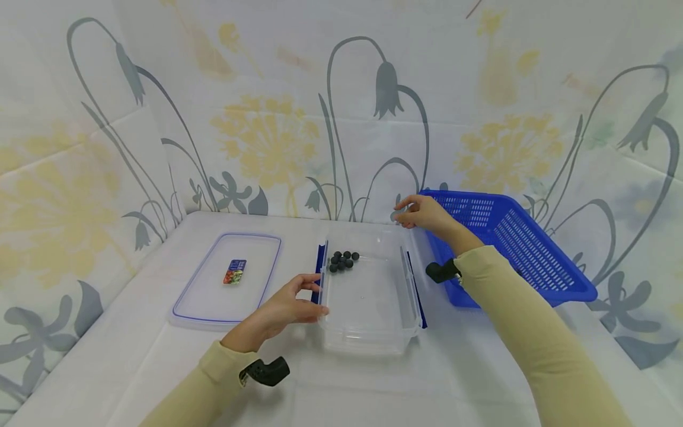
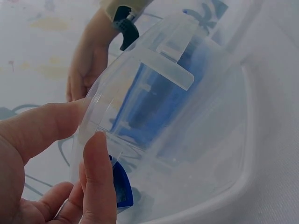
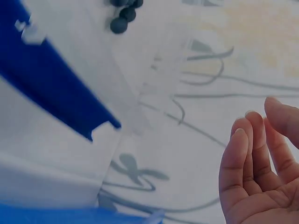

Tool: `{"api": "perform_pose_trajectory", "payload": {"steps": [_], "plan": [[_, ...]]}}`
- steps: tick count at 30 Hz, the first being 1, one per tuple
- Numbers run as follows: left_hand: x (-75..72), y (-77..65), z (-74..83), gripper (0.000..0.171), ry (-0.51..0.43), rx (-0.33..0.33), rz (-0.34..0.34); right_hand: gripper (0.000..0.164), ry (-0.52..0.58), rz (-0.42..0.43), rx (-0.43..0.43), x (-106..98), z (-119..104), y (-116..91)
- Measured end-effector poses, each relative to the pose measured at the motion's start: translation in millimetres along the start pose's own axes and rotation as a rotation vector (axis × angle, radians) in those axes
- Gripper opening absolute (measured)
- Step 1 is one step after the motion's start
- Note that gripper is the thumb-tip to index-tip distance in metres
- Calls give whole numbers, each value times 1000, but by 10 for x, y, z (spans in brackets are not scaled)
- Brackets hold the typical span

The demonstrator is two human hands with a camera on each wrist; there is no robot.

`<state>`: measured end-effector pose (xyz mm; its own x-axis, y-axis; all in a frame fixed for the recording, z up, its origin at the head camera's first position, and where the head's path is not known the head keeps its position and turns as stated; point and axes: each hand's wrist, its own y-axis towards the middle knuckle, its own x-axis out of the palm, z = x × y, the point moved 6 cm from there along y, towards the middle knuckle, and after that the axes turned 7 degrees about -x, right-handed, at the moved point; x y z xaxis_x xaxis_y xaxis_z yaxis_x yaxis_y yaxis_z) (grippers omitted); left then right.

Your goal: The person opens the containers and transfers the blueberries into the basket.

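My left hand (image 1: 290, 301) pinches the left rim of a clear plastic food container (image 1: 373, 299) between thumb and fingers. A small cluster of dark, round balls (image 1: 341, 261), like blueberries, lies inside at the container's far left. Blue locking flaps (image 1: 320, 261) hang from its long sides. Raised near the container's far right corner is my right hand (image 1: 424, 212). Its fingers (image 3: 233, 158) are loosely bent, with nothing between them in the right wrist view.
To the right stands a blue slatted basket (image 1: 533, 246), partly behind my right forearm. At the left lies a clear lid (image 1: 208, 305) with a blue seal and a colourful label (image 1: 235, 271). Floral cloth (image 1: 277, 148) hangs behind the white-covered table (image 1: 373, 385).
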<state>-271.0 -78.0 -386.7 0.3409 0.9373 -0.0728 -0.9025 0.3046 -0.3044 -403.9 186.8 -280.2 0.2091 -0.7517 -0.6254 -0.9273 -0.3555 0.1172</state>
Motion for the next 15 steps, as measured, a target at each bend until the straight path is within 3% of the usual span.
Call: {"api": "perform_pose_trajectory", "payload": {"steps": [8, 15], "plan": [[3, 1, -12, 74, -7, -6, -8, 33, 43, -34, -2, 317, -174, 80], [-3, 19, -13, 74, 0, -12, -6, 31, 76, -57, 30, 593, -115, 213]]}}
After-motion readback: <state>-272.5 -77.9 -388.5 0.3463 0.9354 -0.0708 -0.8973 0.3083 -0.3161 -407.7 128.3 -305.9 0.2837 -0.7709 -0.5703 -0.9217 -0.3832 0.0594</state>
